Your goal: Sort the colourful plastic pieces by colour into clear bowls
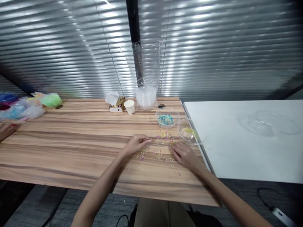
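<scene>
Small thin tube-like pieces [159, 154] in pink, yellow and pale tones lie scattered over the wood-grain table between my hands. At the left edge of the scatter, my left hand [136, 144] has its thumb and fingertips pinched together; anything between them is too small to make out. My right hand [186, 154] rests at the right side of the pieces, fingers curled with the tips together low over the table, and what they hold is hidden. Just beyond it stands a clear bowl [181, 134] with some yellow pieces inside. Behind that, another clear bowl [176, 117] contains blue and teal pieces.
A paper cup [129, 107], a tissue pack [115, 104] and a plastic bag of stacked white bowls [146, 96] stand at the back. Bagged coloured material [30, 105] and another person's hand [7, 130] are at far left. A white table [243, 151] adjoins on the right.
</scene>
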A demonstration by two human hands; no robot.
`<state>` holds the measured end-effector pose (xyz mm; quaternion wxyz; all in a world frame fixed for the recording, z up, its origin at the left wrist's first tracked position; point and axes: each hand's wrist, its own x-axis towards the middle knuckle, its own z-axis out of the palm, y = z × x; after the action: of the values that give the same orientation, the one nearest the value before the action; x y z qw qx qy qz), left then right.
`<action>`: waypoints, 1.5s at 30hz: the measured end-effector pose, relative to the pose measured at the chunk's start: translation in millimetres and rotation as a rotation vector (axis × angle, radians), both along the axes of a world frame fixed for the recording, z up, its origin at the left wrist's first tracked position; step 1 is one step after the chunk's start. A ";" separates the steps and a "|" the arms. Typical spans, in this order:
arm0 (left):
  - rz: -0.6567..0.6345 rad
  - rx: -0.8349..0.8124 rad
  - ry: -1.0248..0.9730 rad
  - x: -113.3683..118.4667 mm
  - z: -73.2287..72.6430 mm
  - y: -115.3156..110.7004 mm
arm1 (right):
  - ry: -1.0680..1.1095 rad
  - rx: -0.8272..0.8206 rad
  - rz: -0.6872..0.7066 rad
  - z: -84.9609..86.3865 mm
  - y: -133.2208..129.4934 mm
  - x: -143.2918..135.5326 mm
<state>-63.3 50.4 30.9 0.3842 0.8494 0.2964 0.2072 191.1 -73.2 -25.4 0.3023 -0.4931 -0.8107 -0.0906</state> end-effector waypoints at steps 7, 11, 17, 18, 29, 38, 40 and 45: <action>0.112 0.217 -0.056 -21.2 12.8 -35.6 | 0.020 -0.014 -0.027 -4.5 2.0 -1.6; 0.220 0.222 -0.026 -45.9 -0.4 -66.3 | 0.089 -0.042 0.000 -5.8 1.5 -1.4; 0.308 0.297 0.021 -42.3 -26.4 -85.9 | 0.020 -0.031 0.021 -4.8 1.1 -1.7; 0.308 0.333 0.037 -39.0 -28.5 -86.1 | 0.008 -0.020 0.012 -4.4 1.0 -2.0; 0.131 0.784 0.347 1.7 -30.0 -111.3 | 0.305 -0.082 -0.107 0.6 0.5 5.0; -0.035 0.748 0.339 36.8 -29.8 -119.2 | 0.278 -0.155 -0.058 6.3 -28.3 -0.3; -0.136 0.739 0.330 43.2 -30.5 -118.5 | 0.300 -0.175 -0.079 6.1 -31.0 -1.0; -0.260 0.678 0.301 49.6 -29.3 -118.8 | 0.445 -0.202 -0.061 6.8 -24.7 -1.3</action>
<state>-13.7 -68.4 1.7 0.0574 0.9795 0.1542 0.1163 189.8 -97.9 -18.7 0.4196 -0.5529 -0.7139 0.0926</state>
